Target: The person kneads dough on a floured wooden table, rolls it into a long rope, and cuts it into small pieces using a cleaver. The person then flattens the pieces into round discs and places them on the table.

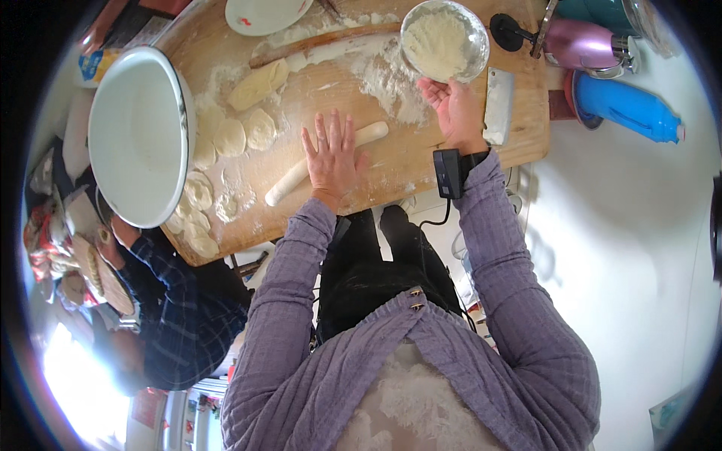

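Observation:
My left hand (pixel 333 152) lies flat, fingers spread, over the middle of a pale floured roll (pixel 289 183), which looks like dough. Both ends of the roll show past the hand. Palm up, my right hand (pixel 454 110) has loosely bent fingers at the near rim of a metal bowl of flour (pixel 440 42); nothing shows in it, and contact with the rim is unclear. Beside the right wrist lies a floured cleaver blade (pixel 499 107). A flattened oval dough piece (pixel 259 84) and several dough rounds (pixel 230 138) lie left of my left hand.
A large white enamel basin (pixel 138 135) stands at the left edge of the wooden board (pixel 406 160). Beyond are a long brown rolling pin (pixel 324 42) and a white plate (pixel 268 14). A blue thermos (pixel 626 107) and pink flask (pixel 581 44) are at right. Another person (pixel 186 304) works at left.

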A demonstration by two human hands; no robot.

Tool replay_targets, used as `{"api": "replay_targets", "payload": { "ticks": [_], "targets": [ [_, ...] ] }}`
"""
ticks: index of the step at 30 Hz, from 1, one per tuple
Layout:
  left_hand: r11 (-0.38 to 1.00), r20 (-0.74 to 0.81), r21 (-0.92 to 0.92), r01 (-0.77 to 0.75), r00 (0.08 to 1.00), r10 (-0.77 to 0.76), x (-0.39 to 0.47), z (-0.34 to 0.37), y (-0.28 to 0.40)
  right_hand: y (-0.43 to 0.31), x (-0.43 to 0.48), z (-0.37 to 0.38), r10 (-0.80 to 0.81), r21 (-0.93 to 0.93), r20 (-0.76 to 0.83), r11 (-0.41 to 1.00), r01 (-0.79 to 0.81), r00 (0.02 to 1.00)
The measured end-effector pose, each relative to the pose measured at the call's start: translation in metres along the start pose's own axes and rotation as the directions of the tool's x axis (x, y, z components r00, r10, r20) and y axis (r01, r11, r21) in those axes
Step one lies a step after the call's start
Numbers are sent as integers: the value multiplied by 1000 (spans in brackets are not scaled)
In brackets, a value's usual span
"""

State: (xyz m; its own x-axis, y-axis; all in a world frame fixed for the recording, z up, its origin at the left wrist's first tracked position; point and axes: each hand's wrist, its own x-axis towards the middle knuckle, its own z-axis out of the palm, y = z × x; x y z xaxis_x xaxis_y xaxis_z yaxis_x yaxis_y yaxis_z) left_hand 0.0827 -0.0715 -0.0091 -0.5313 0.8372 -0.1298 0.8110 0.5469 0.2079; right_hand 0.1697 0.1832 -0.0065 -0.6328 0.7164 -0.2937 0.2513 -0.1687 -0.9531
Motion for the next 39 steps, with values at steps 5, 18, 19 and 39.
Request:
{"api": "replay_targets", "payload": {
  "ticks": [5,18,19,39],
  "targets": [
    [996,42,-89,-10,999,14,51,-18,-25,-38,24,2,260,505,-195,853,-130,946],
    [984,228,-112,-142,960,164,-51,-17,-20,7,-139,93,-212,-616,615,473,630,760],
    [986,205,-12,-166,965,165,-57,-20,-30,12,-141,88,-187,-623,634,450,640,750],
    [991,113,-72,-113,986,120,12,-6,51,35,-120,19,-201,-876,292,335,346,935]
  ]
}}
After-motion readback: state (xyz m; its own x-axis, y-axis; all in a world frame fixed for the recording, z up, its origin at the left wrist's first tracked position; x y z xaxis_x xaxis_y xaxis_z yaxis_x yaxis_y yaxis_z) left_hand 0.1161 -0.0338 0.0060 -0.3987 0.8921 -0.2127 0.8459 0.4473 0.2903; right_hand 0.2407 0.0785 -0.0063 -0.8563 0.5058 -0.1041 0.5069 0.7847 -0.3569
